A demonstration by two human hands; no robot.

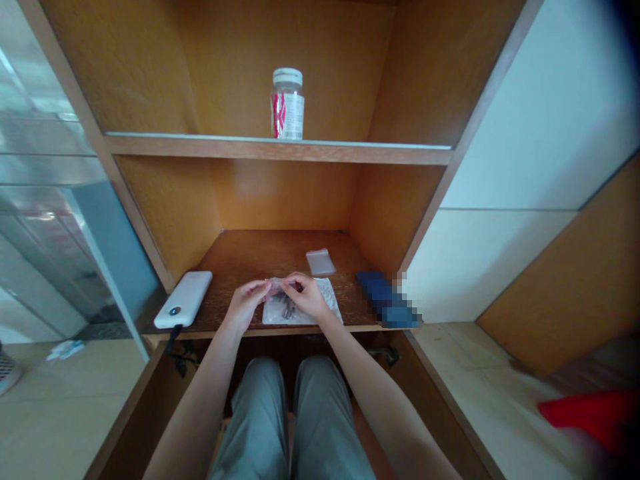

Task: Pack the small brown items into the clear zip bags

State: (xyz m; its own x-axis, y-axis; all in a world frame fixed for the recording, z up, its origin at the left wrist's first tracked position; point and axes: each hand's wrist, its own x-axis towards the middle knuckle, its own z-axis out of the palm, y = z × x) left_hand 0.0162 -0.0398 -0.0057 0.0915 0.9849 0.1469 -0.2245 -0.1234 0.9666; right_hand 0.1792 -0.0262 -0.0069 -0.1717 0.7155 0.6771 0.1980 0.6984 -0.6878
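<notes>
My left hand (243,303) pinches the left edge of a small clear plastic bag (276,287). The fingers of my right hand (309,297) are closed at the right edge of that same bag. Below both hands, a larger crinkled plastic sheet or bag (330,299) lies flat near the front of the wooden shelf. Some small dark metal pieces (289,311) show on it, too small to name and partly covered by my right hand. Just behind my right hand lies a flat, clear little zip bag (320,262).
A white power bank (184,300) with a black cable lies at the left of the wooden shelf (240,250). At the right is a dark blue, partly pixelated object (383,297). A white-lidded jar (288,107) stands on the upper shelf. My knees (320,387) are under the shelf edge.
</notes>
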